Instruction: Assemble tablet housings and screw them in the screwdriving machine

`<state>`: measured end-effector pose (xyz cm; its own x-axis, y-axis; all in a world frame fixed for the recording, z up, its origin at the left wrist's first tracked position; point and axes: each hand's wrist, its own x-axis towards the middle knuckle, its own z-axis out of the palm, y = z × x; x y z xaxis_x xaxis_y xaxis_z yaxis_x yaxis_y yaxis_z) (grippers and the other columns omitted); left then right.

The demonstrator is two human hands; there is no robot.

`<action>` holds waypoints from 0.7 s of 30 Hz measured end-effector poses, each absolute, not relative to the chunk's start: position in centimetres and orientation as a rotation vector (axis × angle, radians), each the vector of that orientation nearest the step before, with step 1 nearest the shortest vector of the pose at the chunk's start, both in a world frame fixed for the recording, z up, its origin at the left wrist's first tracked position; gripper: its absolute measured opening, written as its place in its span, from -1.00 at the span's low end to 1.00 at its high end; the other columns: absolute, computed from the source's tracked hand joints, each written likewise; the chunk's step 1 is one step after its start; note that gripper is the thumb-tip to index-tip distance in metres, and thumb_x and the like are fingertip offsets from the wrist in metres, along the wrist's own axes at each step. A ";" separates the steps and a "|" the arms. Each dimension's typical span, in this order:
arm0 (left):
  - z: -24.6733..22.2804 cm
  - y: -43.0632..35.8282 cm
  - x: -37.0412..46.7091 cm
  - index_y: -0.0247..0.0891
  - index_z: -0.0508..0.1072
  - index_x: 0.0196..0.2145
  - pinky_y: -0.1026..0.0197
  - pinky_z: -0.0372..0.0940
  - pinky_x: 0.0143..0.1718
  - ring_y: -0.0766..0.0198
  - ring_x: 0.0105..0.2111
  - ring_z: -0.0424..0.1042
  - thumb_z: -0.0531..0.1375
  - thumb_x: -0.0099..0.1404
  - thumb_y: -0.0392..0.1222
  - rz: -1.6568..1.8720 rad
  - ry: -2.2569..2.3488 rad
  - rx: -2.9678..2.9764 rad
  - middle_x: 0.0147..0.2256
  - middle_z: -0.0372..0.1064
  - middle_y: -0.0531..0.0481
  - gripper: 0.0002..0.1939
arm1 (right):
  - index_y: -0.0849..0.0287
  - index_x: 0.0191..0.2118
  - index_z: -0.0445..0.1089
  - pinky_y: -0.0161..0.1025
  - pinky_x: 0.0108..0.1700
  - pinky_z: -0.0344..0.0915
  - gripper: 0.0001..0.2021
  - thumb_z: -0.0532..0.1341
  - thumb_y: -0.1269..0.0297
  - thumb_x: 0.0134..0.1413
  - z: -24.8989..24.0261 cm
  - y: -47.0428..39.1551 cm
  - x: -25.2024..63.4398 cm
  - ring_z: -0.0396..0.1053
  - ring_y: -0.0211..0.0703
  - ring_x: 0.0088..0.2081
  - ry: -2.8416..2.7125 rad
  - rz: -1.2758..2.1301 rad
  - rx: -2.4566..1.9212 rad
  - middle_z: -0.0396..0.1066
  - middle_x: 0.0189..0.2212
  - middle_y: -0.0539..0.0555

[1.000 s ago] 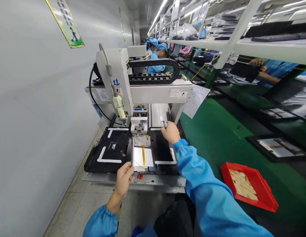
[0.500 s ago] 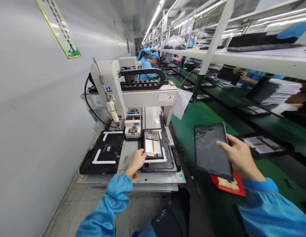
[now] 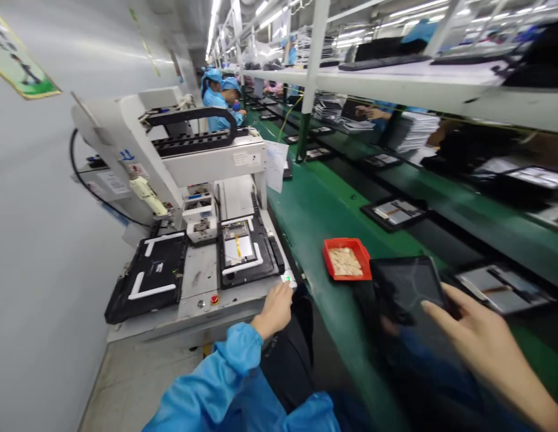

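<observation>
My left hand (image 3: 276, 307) is at the front right corner of the white machine (image 3: 216, 157), its fingertips at the green-lit button (image 3: 287, 278); its fingers are closed together with nothing seen in them. An opened tablet (image 3: 238, 243) with a yellow strip lies in the right black fixture (image 3: 267, 264), between white corner guides. The left black fixture (image 3: 164, 266) holds only white guides. At the right, my right hand (image 3: 472, 324) grips a dark tablet (image 3: 407, 288), thumb on its screen.
A red tray (image 3: 327, 264) of small pale pieces stands on the green bench (image 3: 306, 210). Opened tablets (image 3: 396, 212) lie along the black line. A white shelf (image 3: 373, 81) runs above. People in blue work at the back. A red button (image 3: 214, 299) is on the machine's front.
My left hand has left the tablet in the fixture and moved right to the green button. My right hand has moved lower right with the dark tablet. The view has turned right.
</observation>
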<state>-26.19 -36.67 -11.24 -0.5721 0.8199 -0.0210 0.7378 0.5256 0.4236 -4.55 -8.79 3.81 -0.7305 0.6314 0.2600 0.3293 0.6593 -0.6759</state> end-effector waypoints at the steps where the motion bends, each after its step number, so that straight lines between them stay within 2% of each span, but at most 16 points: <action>1: -11.3 -36.0 -26.6 -0.32 0.35 0.12 0.03 0.18 0.19 0.06 0.16 0.27 0.03 0.19 -0.47 0.499 2.559 1.276 0.17 0.31 -0.26 -0.48 | -0.04 -0.02 0.40 -0.04 -0.48 0.39 -0.68 0.18 0.06 0.11 3.5 -9.3 -3.4 0.48 0.07 -0.47 -2.395 0.755 -0.817 0.54 -0.36 0.10; 4: -11.3 -35.1 -27.3 -0.41 0.37 0.04 -0.09 0.22 0.11 -0.03 0.06 0.35 -0.04 0.19 -0.51 0.457 2.543 1.280 0.01 0.41 -0.37 -0.52 | 0.14 0.05 0.37 -0.01 -0.09 0.42 -0.61 0.08 0.20 0.13 3.1 -11.7 -0.8 0.50 0.12 -0.12 -2.486 0.577 -0.903 0.51 -0.07 0.20; 6: -11.3 -34.3 -26.6 -0.43 0.37 0.00 -0.23 0.19 0.09 -0.12 0.07 0.33 -0.06 0.20 -0.51 0.456 2.523 1.330 -0.03 0.42 -0.41 -0.56 | 0.23 0.08 0.34 -0.06 0.00 0.37 -0.60 0.01 0.36 0.14 2.9 -13.2 -0.1 0.48 0.06 -0.05 -2.587 0.540 -0.997 0.49 -0.05 0.24; 9: -10.5 -32.6 -22.7 -0.30 0.35 0.04 -0.18 0.19 0.14 -0.06 0.11 0.31 -0.01 0.30 -0.35 0.872 2.329 1.456 0.07 0.37 -0.29 -0.62 | 0.30 0.04 0.32 -0.12 0.00 0.33 -0.62 -0.02 0.47 0.12 2.7 -13.4 1.0 0.47 0.03 -0.07 -2.609 0.484 -1.223 0.50 -0.14 0.27; 11: -9.2 -31.5 -18.8 -0.23 0.33 0.10 -0.08 0.29 0.08 0.03 0.00 0.41 0.03 0.35 -0.23 1.084 1.952 1.498 0.01 0.42 -0.21 -0.63 | 0.31 0.02 0.30 -0.15 -0.04 0.33 -0.66 -0.02 0.48 0.15 3.3 -12.1 3.0 0.48 0.03 -0.10 -2.561 0.419 -1.363 0.51 -0.20 0.25; 14: -7.0 -30.4 -14.4 -0.16 0.34 0.13 0.02 0.35 0.01 0.11 -0.11 0.48 0.06 0.39 -0.15 1.137 1.542 1.488 -0.08 0.48 -0.14 -0.62 | 0.28 0.01 0.29 -0.16 -0.06 0.32 -0.71 0.01 0.43 0.20 5.5 -8.0 8.5 0.49 0.06 -0.12 -2.417 0.213 -1.623 0.50 -0.22 0.25; 17: -6.2 -29.6 -13.3 -0.16 0.41 0.08 0.04 0.34 0.03 0.10 -0.08 0.47 0.06 0.40 -0.08 1.168 1.523 1.423 -0.07 0.48 -0.15 -0.65 | 0.34 0.05 0.28 -0.08 -0.06 0.31 -0.69 0.05 0.44 0.20 7.6 -2.5 15.0 0.47 0.16 -0.09 -2.188 -0.023 -2.031 0.47 -0.16 0.36; 21: -7.3 -28.8 -13.5 -0.16 0.47 0.02 0.02 0.38 0.00 0.08 -0.11 0.49 0.10 0.38 -0.04 1.186 1.578 1.374 -0.03 0.47 -0.15 -0.67 | 0.56 0.05 0.28 0.07 -0.03 0.30 -0.66 0.10 0.52 0.17 6.8 3.6 19.3 0.42 0.33 0.00 -2.004 -0.059 -2.260 0.37 -0.08 0.61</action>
